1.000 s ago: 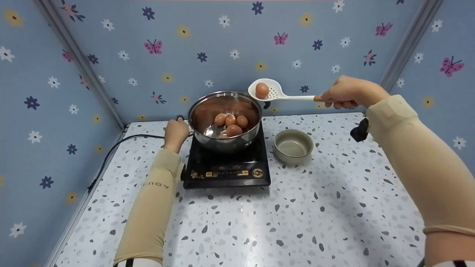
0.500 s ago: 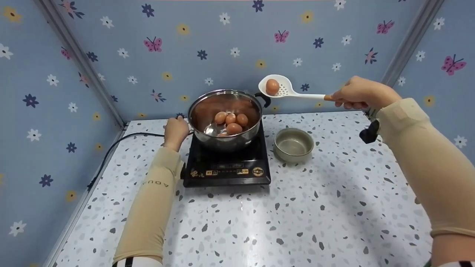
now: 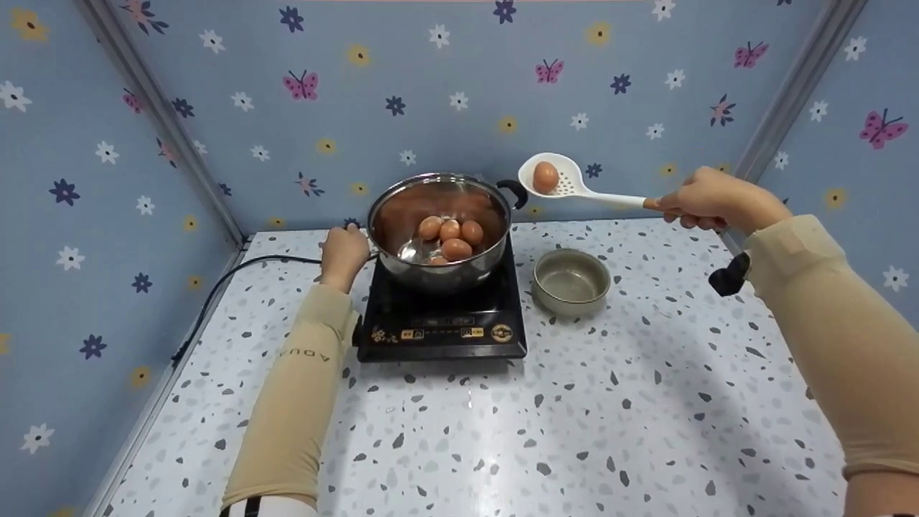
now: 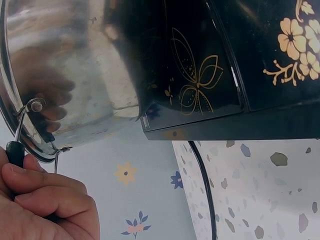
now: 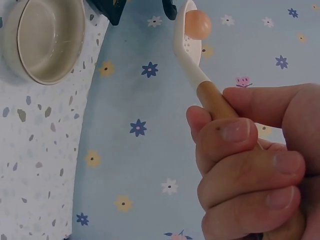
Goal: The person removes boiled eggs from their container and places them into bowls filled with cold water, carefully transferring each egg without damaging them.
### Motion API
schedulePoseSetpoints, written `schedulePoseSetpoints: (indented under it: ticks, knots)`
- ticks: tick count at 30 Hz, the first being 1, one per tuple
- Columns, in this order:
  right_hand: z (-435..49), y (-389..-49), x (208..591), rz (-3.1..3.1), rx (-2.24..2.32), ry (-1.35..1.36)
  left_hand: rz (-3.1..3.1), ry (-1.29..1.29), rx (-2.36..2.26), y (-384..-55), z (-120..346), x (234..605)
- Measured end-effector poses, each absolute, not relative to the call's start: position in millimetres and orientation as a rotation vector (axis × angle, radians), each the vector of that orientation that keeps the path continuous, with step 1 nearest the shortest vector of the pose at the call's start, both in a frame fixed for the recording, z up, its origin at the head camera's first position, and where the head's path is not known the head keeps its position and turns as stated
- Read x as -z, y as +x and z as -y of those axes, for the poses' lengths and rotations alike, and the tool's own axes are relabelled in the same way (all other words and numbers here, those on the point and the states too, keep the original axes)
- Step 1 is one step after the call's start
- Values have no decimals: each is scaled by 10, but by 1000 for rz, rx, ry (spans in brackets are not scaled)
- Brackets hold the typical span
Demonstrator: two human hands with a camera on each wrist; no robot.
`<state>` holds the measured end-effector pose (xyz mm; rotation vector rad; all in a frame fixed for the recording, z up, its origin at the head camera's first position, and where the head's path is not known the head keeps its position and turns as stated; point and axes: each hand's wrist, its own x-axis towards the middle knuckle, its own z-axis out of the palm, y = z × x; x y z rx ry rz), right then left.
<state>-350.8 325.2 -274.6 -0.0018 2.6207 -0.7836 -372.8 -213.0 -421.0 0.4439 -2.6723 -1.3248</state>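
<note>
My right hand [image 3: 718, 197] grips the wooden handle [image 5: 217, 100] of a white slotted spoon [image 3: 571, 185], raised behind the bowl and right of the pot. One brown egg [image 3: 546, 177] sits in the spoon's perforated head. My left hand [image 4: 50, 200] has its fingers curled round the black side handle [image 4: 15, 152] of a steel pot [image 3: 445, 269]. Several brown eggs [image 3: 456, 249] lie inside at the pot's bottom. The pot stands on a black induction cooker [image 3: 441, 337]; its other handle [image 3: 513, 192] points to the right.
A grey-green bowl [image 3: 571, 280] stands on the speckled tabletop [image 3: 574, 416] right of the cooker, with nothing in it. A black cord [image 3: 215, 294] runs off to the left. Flower-patterned wall panels [image 3: 431, 86] enclose the back and both sides.
My right hand has carried the slotted spoon with its egg to the right, away from over the pot's rim. My left hand keeps its hold on the pot handle.
</note>
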Motion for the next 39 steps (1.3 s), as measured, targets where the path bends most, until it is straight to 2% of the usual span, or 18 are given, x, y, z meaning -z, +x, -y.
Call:
schedulePoseSetpoints:
  ticks: [19, 39]
  knots:
    - [-3487, -3397, 3000, -2596, 824, 4, 2680, 420, 1267, -3732, 2134, 4222]
    - [-3665, -3315, 3437, -2556, 887, 30, 2654, 430, 1289, -3718, 2124, 4219]
